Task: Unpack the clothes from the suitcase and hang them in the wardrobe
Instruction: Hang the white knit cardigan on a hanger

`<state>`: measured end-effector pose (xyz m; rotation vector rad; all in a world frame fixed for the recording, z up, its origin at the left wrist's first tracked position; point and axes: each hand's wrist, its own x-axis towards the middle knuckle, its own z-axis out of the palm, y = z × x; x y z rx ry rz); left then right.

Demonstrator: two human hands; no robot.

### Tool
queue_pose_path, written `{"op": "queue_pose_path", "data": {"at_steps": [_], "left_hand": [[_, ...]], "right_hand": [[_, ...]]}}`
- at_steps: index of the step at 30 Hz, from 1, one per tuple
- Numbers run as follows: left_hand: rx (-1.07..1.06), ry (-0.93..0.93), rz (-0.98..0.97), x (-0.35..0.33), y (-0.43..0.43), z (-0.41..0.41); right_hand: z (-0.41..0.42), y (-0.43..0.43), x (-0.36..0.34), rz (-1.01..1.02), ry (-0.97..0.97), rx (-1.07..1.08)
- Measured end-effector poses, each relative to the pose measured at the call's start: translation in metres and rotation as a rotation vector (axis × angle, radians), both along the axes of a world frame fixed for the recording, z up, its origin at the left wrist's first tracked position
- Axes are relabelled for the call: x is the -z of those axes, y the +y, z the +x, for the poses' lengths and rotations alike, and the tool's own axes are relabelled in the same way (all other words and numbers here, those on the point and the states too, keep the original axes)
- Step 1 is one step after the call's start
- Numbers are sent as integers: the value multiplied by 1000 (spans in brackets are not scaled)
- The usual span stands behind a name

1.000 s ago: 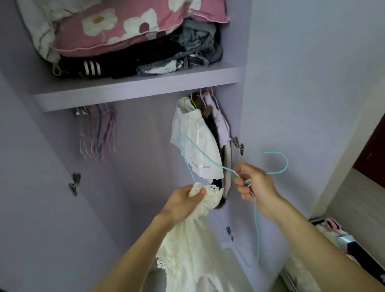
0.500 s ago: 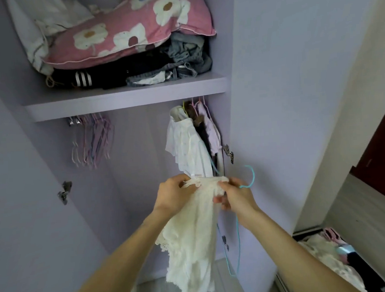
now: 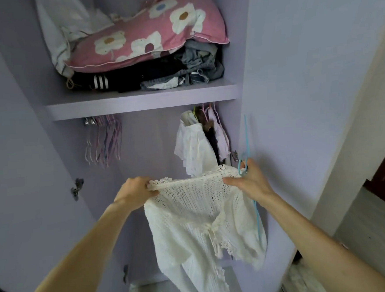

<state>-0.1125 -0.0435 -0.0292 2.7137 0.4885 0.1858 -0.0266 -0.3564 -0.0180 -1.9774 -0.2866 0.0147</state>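
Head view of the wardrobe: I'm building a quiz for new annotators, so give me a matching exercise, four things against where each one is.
Things:
1 white knit top
2 blue hanger
3 flowered pillow
4 empty hangers

Places:
A up on the shelf
B hanging under the shelf, left side
C stretched between the left hand and the right hand
D held by the right hand only

Pairs: 1-C; 2-D; 3-A; 4-B
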Motion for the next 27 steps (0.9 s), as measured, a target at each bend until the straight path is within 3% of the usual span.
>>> {"op": "queue_pose_path", "data": {"at_steps": [3, 6, 10, 12, 15, 19, 27], "left_hand": [[-2, 147, 5, -1, 17, 0], [3, 355, 205, 2, 29, -12], [-132, 209, 60, 6, 37, -19], [-74, 171, -11, 17, 19, -14], [52, 102, -277, 39, -31, -5], [205, 212, -550, 61, -96, 4], [222, 72, -452, 81, -138, 10]], "right_hand": [[12, -2, 8, -28, 11, 118], [21, -8, 11, 125, 117, 311], [26, -8, 9, 205, 221, 252], [24, 1, 7, 200, 239, 192], [17, 19, -6, 236, 238, 159], [9, 35, -29, 308, 224, 141], [1, 29, -59, 490, 262, 118]]}}
